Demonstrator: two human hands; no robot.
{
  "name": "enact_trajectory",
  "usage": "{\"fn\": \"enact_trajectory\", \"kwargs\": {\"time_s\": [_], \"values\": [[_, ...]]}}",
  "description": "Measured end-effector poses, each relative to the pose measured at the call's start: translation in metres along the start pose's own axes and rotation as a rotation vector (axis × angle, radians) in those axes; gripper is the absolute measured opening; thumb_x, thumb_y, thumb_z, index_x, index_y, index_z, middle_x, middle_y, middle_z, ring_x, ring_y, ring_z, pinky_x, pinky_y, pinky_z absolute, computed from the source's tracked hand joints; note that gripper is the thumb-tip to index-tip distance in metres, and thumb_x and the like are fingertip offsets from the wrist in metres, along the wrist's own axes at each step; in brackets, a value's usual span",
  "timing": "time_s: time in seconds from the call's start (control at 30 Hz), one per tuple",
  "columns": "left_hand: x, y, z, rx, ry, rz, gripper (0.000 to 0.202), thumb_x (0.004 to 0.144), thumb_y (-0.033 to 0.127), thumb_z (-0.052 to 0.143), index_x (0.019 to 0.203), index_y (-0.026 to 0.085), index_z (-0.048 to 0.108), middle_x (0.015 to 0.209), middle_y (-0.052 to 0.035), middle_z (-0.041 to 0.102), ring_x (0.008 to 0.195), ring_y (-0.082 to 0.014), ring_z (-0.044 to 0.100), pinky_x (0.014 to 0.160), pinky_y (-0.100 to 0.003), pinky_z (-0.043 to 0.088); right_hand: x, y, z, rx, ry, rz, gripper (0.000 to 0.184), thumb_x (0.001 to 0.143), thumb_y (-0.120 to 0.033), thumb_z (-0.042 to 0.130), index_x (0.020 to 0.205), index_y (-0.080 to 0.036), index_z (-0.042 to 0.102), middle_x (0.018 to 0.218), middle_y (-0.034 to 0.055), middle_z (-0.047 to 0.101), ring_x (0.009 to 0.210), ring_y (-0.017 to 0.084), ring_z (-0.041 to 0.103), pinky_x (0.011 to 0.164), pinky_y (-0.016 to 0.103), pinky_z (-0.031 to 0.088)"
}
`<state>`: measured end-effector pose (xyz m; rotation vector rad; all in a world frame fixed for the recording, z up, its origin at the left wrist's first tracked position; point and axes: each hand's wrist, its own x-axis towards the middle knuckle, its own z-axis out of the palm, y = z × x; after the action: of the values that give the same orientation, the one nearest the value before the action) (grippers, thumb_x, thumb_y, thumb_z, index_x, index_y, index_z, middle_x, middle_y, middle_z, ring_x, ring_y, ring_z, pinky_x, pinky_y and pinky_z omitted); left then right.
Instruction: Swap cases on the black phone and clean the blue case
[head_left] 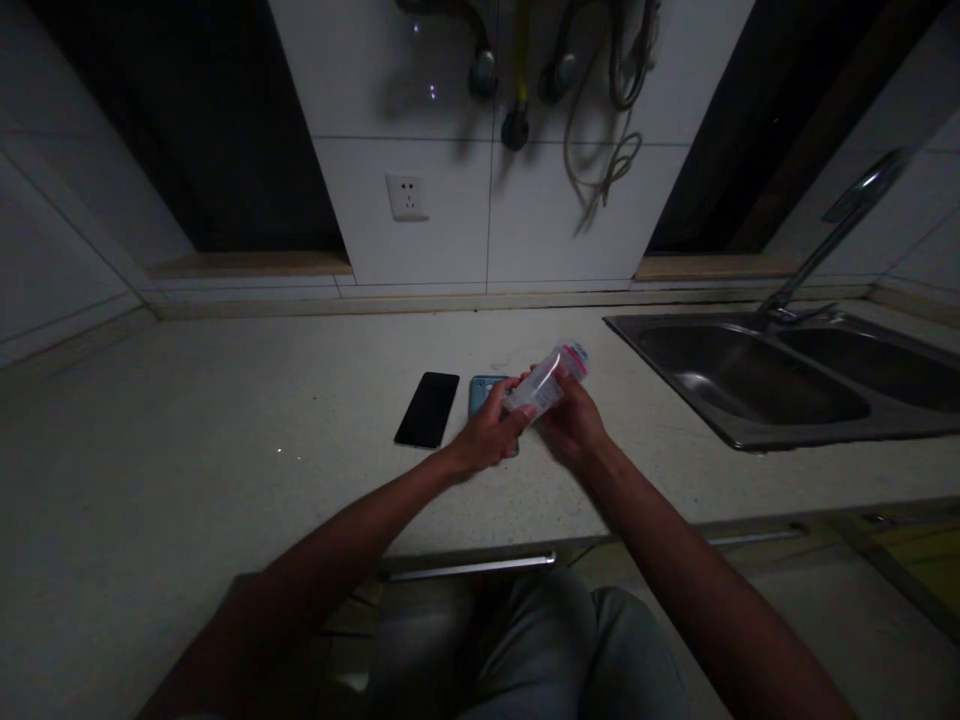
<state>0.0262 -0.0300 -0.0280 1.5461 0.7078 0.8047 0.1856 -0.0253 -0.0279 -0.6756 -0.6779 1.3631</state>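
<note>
A clear plastic packet (541,388) with a pink band near its top end is held tilted above the counter. My left hand (489,432) grips its lower end, thumb on top. Around the upper end, my right hand (574,415) is closed, with the thumb near the pink band. What lies inside the packet is too dim to make out. Partly hidden under my hands is a blue phone case (478,392), lying on the counter. A black smartphone (427,410) rests flat, dark screen up, to the left of the case.
The pale countertop (225,420) runs along a tiled wall. At the right is a steel double sink (720,425) with a tall faucet (825,235). A wall socket (407,197), pipes and a looped cord (611,170) are at the back. Drawer handles (472,568) line the front edge.
</note>
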Motion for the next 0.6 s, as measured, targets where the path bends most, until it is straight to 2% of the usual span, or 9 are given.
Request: {"fn": "enact_trajectory", "kwargs": {"time_s": [0.1,0.2,0.47,0.6], "values": [[0.0002,-0.0014,-0.0039,-0.052,-0.115,-0.011,0.074,0.090,0.057,0.053,0.147,0.022,0.023,0.061,0.0092,0.046,0.041,-0.0065,0.042,0.037,-0.015,0.029,0.0011,0.0027,0.0011,0.000,0.050,-0.044,0.045,0.061,-0.050,0.085,0.085,-0.017,0.068,0.079,0.0033,0.073,0.068,0.017,0.067,0.064,0.027,0.056],[0.0006,-0.0015,-0.0073,-0.082,-0.176,0.014,0.074,0.091,0.056,0.052,0.150,0.022,0.022,0.059,0.0093,0.046,0.043,-0.0071,0.042,0.039,-0.015,0.031,0.0016,0.0050,0.0023,0.020,0.098,-0.062,0.044,0.061,-0.050,0.085,0.083,-0.017,0.066,0.075,0.0011,0.071,0.064,0.015,0.064,0.061,0.025,0.054],[0.0005,-0.0013,-0.0095,-0.116,-0.212,0.009,0.076,0.092,0.053,0.053,0.153,0.026,0.017,0.061,0.0085,0.044,0.047,-0.0080,0.041,0.041,-0.016,0.032,0.0015,0.0079,0.0043,0.041,0.117,-0.115,0.037,0.065,-0.046,0.083,0.081,-0.019,0.063,0.071,-0.0013,0.068,0.062,0.014,0.062,0.060,0.026,0.054],[0.0004,-0.0030,-0.0076,-0.139,-0.195,-0.001,0.073,0.091,0.054,0.053,0.151,0.027,0.021,0.065,0.0081,0.042,0.048,-0.0074,0.040,0.041,-0.016,0.030,0.0028,0.0086,0.0041,0.063,0.130,-0.112,0.035,0.066,-0.043,0.083,0.081,-0.019,0.063,0.070,-0.0012,0.067,0.060,0.014,0.062,0.059,0.024,0.054]]}}
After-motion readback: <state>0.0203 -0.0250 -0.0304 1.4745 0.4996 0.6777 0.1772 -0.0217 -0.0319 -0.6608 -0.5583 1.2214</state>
